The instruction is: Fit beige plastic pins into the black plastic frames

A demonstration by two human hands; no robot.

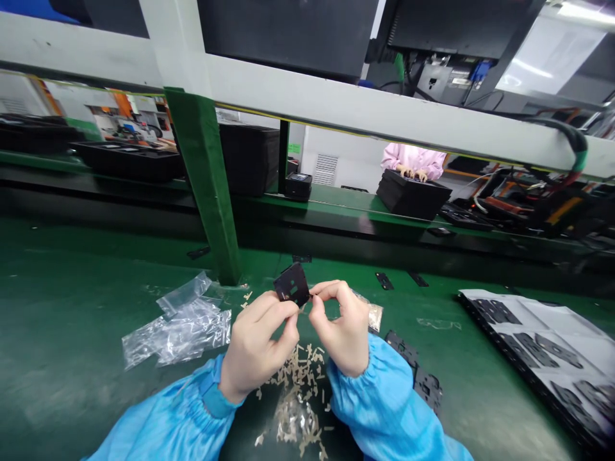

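A small black flat plate (291,284) with cut-outs is held up over the green bench. My left hand (254,346) pinches its lower left edge with thumb and fingers. My right hand (339,326) is closed in a pinch at the plate's right edge, fingers curled. Both wrists wear blue sleeves. Below my hands lies a heap of small beige strips (298,397). More black plates (416,371) lie on the mat just right of my right sleeve.
Crumpled clear plastic bags (185,323) lie at the left. A tray of black parts under white sheets (542,355) sits at the right. A green post (206,192) stands ahead. Across the conveyor a person in pink (413,163) handles a black tray stack (413,192).
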